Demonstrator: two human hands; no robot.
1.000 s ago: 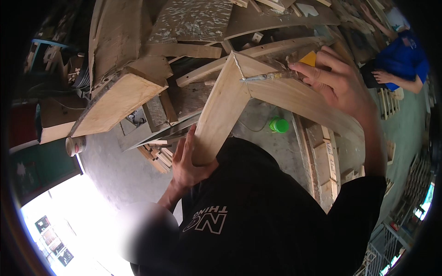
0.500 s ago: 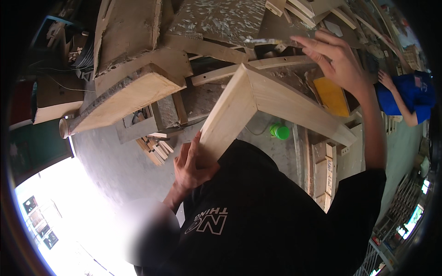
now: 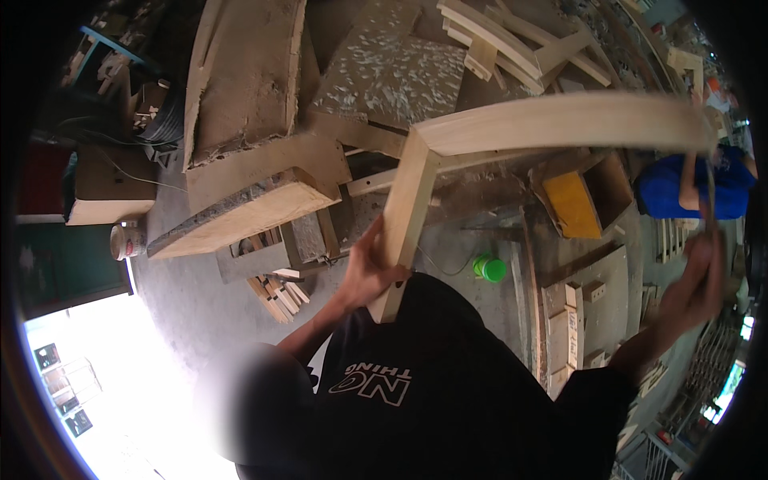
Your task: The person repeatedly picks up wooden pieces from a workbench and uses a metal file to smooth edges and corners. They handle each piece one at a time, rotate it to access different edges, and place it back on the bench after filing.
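Observation:
My left hand (image 3: pixel 370 272) is closed around the lower end of the short leg of a pale wooden frame (image 3: pixel 406 208). This frame is two boards joined at an angle, held up off the floor. Its long, slightly curved board (image 3: pixel 560 122) reaches out to the right, its far end blurred. Over at the right side, my right hand (image 3: pixel 698 280) is closed on a thin stick-like tool (image 3: pixel 710 188) pointing upward near that far end. Motion blur hides the tool's kind and whether it touches the board.
A workbench with a curved wooden edge piece (image 3: pixel 248 212) stands at the left. Loose timber (image 3: pixel 496 40) is stacked beyond. An open box with a yellow side (image 3: pixel 572 204), a green-lidded container (image 3: pixel 490 269) and a panel with blocks (image 3: pixel 592 300) lie nearby. Another person in blue (image 3: pixel 668 188) is at right.
My right hand has swung right and down with the thin tool. The frame has turned, its long board rising to the right. My left hand still grips the short leg.

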